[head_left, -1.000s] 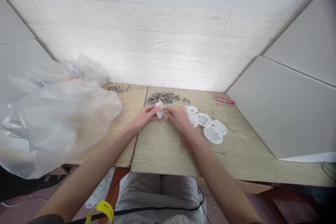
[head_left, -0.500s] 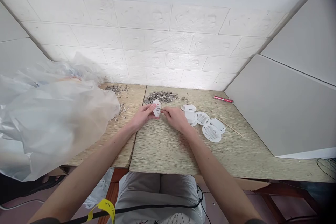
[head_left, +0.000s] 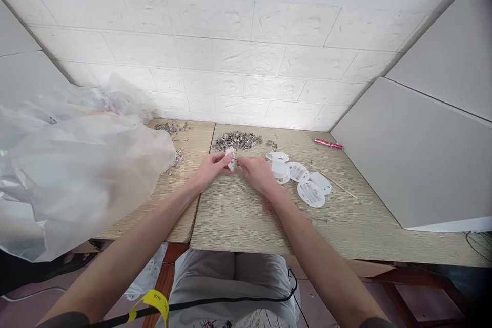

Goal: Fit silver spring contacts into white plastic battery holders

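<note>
In my left hand (head_left: 213, 167) is a white slotted plastic disc (head_left: 230, 158), gripped between thumb and fingers and turned nearly edge-on. My right hand (head_left: 255, 171) is closed at the disc's right side, its fingertips pinched on something too small to make out. Just beyond both hands lies a heap of small metal clips (head_left: 237, 140). To the right of my right hand, several white plastic discs (head_left: 311, 193) with slots lie loosely grouped on the table.
A large translucent plastic bag (head_left: 88, 174) covers the left table. More small metal pieces (head_left: 169, 128) are scattered beside it. A red pen (head_left: 328, 144) and a thin wooden stick (head_left: 338, 185) lie at the right. White brick wall (head_left: 246, 61) and grey panels (head_left: 418, 159) border the table.
The disc in my left hand has turned from showing its slotted face to nearly edge-on. My right fingertips stay close beside it. The camera view has shifted slightly.
</note>
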Motion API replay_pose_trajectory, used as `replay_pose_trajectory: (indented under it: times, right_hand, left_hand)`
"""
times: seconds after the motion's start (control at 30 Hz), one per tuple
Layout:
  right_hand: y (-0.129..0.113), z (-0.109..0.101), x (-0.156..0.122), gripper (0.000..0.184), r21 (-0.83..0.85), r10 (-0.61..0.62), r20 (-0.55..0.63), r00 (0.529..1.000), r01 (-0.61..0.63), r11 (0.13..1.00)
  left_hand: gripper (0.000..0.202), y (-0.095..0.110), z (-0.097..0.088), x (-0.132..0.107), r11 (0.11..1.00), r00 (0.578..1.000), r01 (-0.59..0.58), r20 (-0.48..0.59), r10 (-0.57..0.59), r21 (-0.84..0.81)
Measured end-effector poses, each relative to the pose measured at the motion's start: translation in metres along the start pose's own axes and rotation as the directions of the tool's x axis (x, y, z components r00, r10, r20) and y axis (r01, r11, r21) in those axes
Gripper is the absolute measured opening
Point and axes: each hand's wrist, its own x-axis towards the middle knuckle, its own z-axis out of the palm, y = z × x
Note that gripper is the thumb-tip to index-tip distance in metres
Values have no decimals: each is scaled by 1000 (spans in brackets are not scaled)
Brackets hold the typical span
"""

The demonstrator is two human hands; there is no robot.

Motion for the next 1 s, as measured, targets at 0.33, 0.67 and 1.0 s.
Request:
replay_pose_trajectory:
  times: [0.33, 0.67, 1.0]
  right_hand:
    - [-3, 8, 2, 29, -23, -12, -23, 1000, 12, 1000]
    - [6, 0, 5, 27, 463, 122, -82, 989, -70, 884]
    - [7, 6, 8, 34, 946, 232, 75, 970, -143, 291]
  left_hand:
    - [44, 3, 5, -3, 998, 1000, 13, -8, -12, 55]
    - [43, 5, -2, 0, 996, 997, 2, 82, 6, -88]
    - [53, 11, 0, 2, 924, 991, 134, 49, -125, -359]
